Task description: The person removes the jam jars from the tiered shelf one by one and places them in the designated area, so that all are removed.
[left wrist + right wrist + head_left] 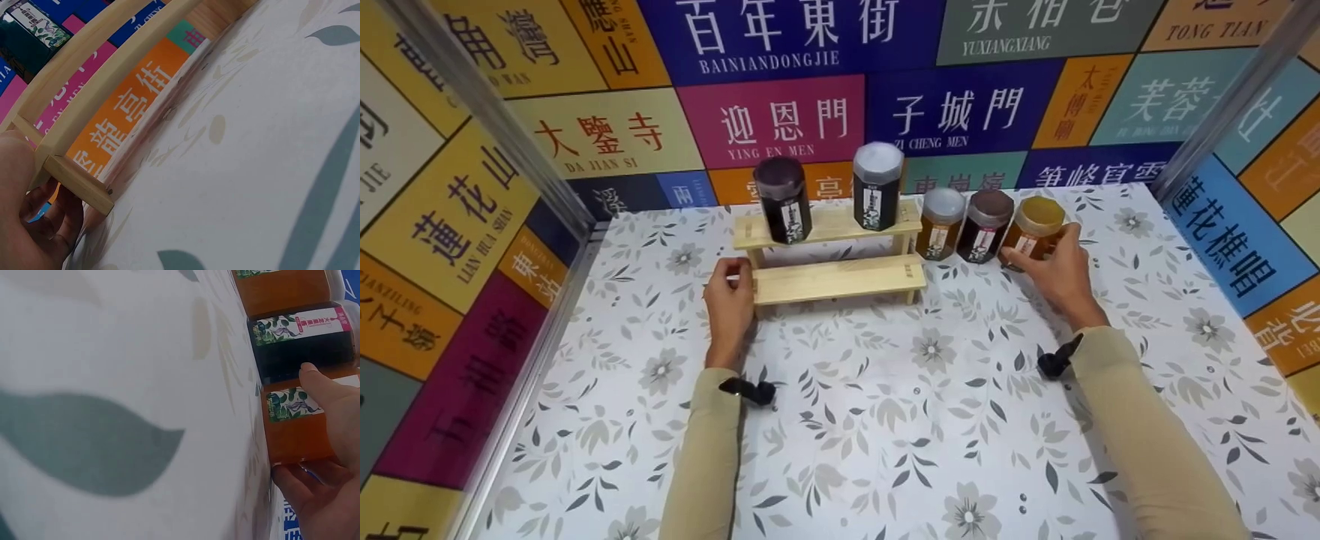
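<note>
My left hand (pixel 730 304) grips the left end of a two-step wooden display rack (pixel 840 281), its fingers curled by the end leg (pixel 79 183) in the left wrist view. On the rack's upper step stand a dark jar with a dark lid (pixel 784 201) and a dark jar with a silvery lid (pixel 878 187), set apart. My right hand (pixel 1063 277) holds an amber jar with a yellow lid (pixel 1037 219), thumb across its front and fingers behind its far side. That jar stands at the right end of a row, beside a dark red jar (pixel 304 340).
An amber jar with a silvery lid (pixel 940 225) stands between the rack and the dark red jar. The table (pixel 885 435) wears a white leaf-and-flower cover. Panels with colourful place names (pixel 780 112) enclose the back and sides.
</note>
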Demonstrator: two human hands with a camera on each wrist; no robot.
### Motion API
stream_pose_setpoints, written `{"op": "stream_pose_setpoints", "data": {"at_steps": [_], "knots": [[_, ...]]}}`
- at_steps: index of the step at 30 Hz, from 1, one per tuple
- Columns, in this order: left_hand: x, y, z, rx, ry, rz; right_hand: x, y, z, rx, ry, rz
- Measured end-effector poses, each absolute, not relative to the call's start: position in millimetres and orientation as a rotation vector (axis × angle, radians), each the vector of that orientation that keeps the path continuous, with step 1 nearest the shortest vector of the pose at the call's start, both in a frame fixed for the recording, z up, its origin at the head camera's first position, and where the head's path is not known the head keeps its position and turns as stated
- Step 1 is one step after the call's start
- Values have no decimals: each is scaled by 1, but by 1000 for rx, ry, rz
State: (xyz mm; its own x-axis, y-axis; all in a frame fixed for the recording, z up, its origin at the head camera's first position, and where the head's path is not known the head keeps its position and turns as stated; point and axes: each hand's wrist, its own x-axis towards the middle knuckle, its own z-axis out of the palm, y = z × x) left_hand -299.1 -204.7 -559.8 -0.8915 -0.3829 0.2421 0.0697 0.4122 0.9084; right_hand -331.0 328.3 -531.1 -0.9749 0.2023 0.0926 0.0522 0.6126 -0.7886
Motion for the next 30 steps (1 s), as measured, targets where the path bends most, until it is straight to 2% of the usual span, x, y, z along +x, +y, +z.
{"op": "stream_pose_setpoints", "data": {"at_steps": [9, 17, 23, 30], "knots": [[-300, -204, -559, 249, -2256, -1478, -330, 320, -523, -185, -2576, 1364], [-300, -205, -559, 250, -2256, -1474, -332, 282, -489, -168, -2329, 1209], [-299, -205, -558, 264, -2253, -1488, -335, 237, -471, 87, -2265, 1260], [-299, -204, -558, 282, -2269, -1487, -337, 173, -468, 395, -2233, 1525]]}}
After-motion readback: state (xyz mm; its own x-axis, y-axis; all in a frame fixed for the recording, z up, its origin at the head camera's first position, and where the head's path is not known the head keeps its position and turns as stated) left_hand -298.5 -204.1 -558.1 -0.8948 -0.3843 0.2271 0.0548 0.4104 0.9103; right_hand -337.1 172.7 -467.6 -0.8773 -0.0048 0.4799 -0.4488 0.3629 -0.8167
